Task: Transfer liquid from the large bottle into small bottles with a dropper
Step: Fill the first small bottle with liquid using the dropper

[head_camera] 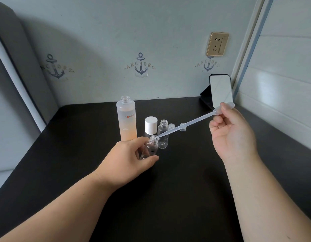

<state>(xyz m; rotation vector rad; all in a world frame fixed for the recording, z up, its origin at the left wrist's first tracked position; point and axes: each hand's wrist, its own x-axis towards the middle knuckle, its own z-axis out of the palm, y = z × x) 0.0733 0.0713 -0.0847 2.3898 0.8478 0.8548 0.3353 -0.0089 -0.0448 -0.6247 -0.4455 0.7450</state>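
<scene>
Left hand (132, 155) grips small bottle (150, 147); right hand (228, 130) pinches dropper (186, 125), tip at its mouth

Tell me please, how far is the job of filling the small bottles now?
Done: the large bottle stands open, its white cap beside it. In hand: the left hand holds one small bottle tilted, and the right hand pinches the dropper bulb, tip at that bottle's mouth. Left: the second small bottle looks empty, and both small caps lie off.
</scene>
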